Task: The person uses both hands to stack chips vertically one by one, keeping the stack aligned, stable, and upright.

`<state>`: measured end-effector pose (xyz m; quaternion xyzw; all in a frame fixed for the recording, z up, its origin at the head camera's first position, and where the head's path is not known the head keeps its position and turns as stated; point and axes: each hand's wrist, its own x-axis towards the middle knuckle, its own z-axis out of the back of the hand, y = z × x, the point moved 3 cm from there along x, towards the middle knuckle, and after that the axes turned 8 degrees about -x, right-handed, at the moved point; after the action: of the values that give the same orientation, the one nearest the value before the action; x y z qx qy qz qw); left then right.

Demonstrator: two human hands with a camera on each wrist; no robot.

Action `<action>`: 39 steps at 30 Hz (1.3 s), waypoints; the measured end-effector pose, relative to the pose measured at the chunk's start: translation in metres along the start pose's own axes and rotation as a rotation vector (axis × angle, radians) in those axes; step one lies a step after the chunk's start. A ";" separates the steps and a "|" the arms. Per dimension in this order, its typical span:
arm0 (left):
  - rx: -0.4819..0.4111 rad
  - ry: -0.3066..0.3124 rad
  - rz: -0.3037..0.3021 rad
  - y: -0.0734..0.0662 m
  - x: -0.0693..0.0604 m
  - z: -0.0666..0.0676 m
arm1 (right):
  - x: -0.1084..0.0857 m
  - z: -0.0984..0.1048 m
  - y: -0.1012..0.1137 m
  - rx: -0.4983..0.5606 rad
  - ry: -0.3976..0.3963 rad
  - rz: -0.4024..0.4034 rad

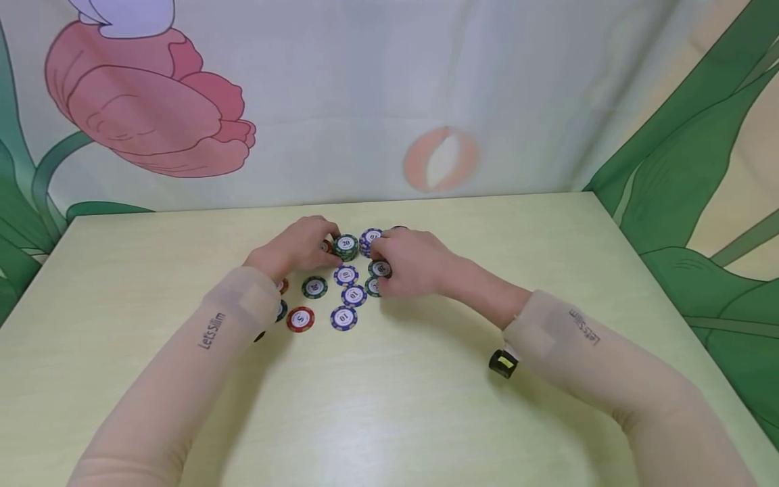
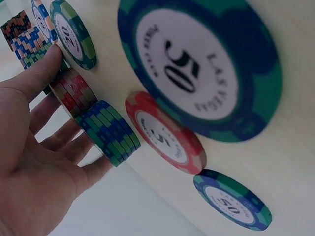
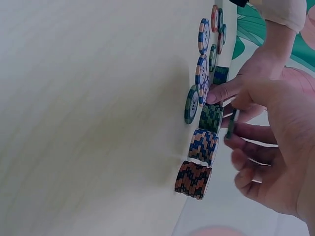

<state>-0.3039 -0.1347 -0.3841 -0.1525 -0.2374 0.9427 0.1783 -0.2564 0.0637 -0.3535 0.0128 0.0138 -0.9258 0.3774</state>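
Observation:
My left hand (image 1: 295, 245) is at the far part of the table, its thumb and fingers on either side of a stack of green 20 poker chips (image 1: 346, 247). In the left wrist view, its other fingers extend behind a red chip stack (image 2: 74, 91) and a blue-green chip stack (image 2: 110, 132). Between thumb and fingertips, my right hand (image 1: 416, 262) pinches one green poker chip (image 3: 232, 123), raised just off the near side of the green stack. Below that hand lies a loose green chip (image 1: 372, 287), partly covered by it.
Right of the green stack stand a blue 10 stack (image 1: 370, 241) and a dark brown-black stack (image 3: 193, 180). Nearer lie several flat chips, among them a blue 10 (image 1: 343, 318), a red 5 (image 1: 301, 318) and a green 20 (image 1: 314, 287). A printed curtain (image 1: 341, 101) hangs behind the table.

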 end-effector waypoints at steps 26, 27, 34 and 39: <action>-0.033 -0.061 -0.017 0.004 -0.004 -0.001 | 0.066 -0.010 0.008 -0.108 -0.044 -0.011; -0.034 -0.063 -0.016 0.004 -0.003 -0.001 | 0.067 -0.011 0.008 -0.109 -0.045 -0.012; -0.038 -0.068 -0.014 0.004 -0.003 -0.001 | 0.068 -0.012 0.007 -0.088 -0.058 -0.008; -0.043 -0.068 0.005 0.005 -0.003 0.000 | 0.068 -0.011 0.003 -0.053 -0.024 -0.032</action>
<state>-0.3026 -0.1397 -0.3864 -0.1247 -0.2632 0.9424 0.1645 -0.3027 0.0149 -0.3669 -0.0086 0.0342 -0.9312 0.3628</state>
